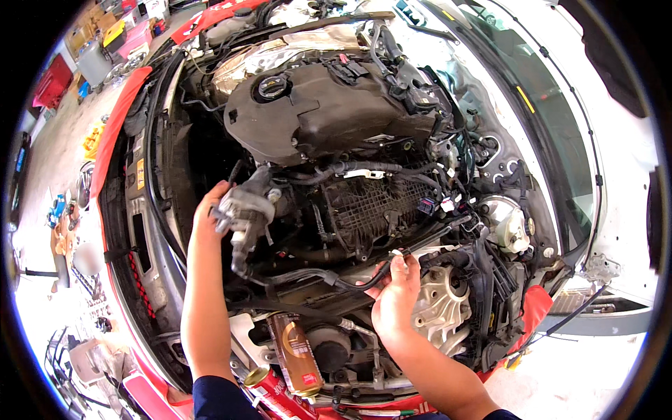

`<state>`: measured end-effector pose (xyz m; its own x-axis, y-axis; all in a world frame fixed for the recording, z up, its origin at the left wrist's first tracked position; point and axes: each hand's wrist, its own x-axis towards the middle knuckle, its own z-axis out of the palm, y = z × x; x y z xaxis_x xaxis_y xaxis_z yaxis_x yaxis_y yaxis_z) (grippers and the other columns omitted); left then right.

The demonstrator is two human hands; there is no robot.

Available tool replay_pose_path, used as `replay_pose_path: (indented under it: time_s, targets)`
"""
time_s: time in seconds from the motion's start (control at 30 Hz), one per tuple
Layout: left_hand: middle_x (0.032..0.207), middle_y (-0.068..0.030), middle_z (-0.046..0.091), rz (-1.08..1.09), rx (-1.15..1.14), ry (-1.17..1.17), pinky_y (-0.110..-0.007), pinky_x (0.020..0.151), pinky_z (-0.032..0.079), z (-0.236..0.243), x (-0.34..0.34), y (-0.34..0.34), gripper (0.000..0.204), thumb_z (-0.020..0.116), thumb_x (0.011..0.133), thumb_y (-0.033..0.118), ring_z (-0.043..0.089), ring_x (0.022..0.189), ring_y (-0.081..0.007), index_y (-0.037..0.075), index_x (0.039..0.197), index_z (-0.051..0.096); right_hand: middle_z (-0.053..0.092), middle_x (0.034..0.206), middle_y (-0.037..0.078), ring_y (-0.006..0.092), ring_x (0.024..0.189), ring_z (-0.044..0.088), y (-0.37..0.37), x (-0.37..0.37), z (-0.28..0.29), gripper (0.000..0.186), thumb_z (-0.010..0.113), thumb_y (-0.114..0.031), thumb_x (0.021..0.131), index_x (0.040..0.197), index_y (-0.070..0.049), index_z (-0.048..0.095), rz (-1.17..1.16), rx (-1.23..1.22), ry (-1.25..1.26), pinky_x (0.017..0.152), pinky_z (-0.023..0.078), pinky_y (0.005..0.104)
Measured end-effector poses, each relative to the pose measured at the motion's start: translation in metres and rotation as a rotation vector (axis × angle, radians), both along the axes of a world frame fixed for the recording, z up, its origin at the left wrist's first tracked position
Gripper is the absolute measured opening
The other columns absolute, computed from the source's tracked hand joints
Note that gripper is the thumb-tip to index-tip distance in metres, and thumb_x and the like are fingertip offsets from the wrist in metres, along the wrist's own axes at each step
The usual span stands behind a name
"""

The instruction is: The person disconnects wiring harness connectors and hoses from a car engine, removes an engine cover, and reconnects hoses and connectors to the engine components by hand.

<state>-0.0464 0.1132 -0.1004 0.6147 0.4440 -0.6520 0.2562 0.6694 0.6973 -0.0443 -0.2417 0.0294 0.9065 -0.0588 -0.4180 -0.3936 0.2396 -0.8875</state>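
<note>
An open car engine bay, viewed from above. I see the left hand (204, 211) curled round the near side of a grey part (250, 208), which is held up in front of the engine cover (329, 115); some of its fingers are hidden. From the part's lower end, a black hose (311, 275) runs across to the right hand (396, 294), where I see thumb and fingers pinching it. Below the hose, I note a brown can (294, 353) leaning beside a red can (273, 392). A ribbed black box (371, 210) lies beyond the right hand, below the cover.
</note>
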Motion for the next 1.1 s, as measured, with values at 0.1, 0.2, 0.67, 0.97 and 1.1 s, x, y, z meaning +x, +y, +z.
replay_pose_path:
  time_s: [0.1, 0.2, 0.67, 0.97, 1.1]
  targets:
    - [0.122, -0.0094, 0.059, 0.044, -0.031, -0.005, -0.041, 0.077, 0.055, 0.003, -0.002, -0.003, 0.047, 0.055, 0.095, 0.020, 0.063, 0.098, -0.0236, 0.011, 0.139, 0.040, 0.054, 0.087, 0.006, 0.0138, 0.070, 0.058, -0.002, -0.001, -0.005, 0.051, 0.053, -0.031, 0.099, 0.135, -0.002, 0.030, 0.002, 0.019, -0.018, 0.057, 0.059, 0.0369]
    - [0.093, -0.0115, 0.064, 0.272, -0.196, -0.146, -0.029, 0.057, 0.052, -0.001, 0.002, -0.006, 0.034, 0.058, 0.089, 0.004, 0.058, 0.069, -0.0178, 0.005, 0.122, 0.050, 0.054, 0.086, 0.005, 0.0132, 0.073, 0.057, -0.008, -0.002, -0.009, 0.047, 0.055, -0.032, 0.098, 0.130, -0.004, 0.035, 0.027, 0.036, -0.043, 0.059, 0.060, 0.0369]
    - [0.074, -0.0021, 0.053, 0.126, -0.166, -0.252, -0.026, 0.054, 0.043, 0.032, -0.009, -0.001, 0.019, 0.053, 0.095, 0.018, 0.047, 0.060, -0.0111, 0.003, 0.106, 0.058, 0.059, 0.095, 0.008, 0.0150, 0.085, 0.059, -0.026, -0.028, 0.007, 0.043, 0.057, -0.029, 0.097, 0.130, -0.005, 0.041, 0.296, 0.152, 0.030, 0.069, 0.059, 0.0331]
    - [0.072, -0.0031, 0.052, 0.023, 0.060, -0.145, -0.029, 0.055, 0.045, 0.053, -0.029, 0.000, 0.013, 0.055, 0.082, 0.016, 0.051, 0.061, -0.0141, 0.004, 0.088, 0.053, 0.051, 0.086, 0.007, 0.0144, 0.077, 0.053, -0.029, -0.020, 0.081, 0.044, 0.056, -0.035, 0.097, 0.126, -0.006, 0.040, 0.486, 0.039, -0.361, 0.065, 0.056, 0.0347]
    - [0.072, -0.0023, 0.049, 0.094, 0.284, -0.167, -0.029, 0.051, 0.043, 0.084, -0.028, -0.043, 0.019, 0.053, 0.084, 0.008, 0.048, 0.058, -0.0121, 0.004, 0.103, 0.051, 0.055, 0.096, 0.013, 0.0182, 0.090, 0.058, -0.058, -0.032, 0.111, 0.046, 0.061, -0.029, 0.094, 0.122, 0.002, 0.042, 0.708, 0.021, -0.628, 0.071, 0.060, 0.0410]
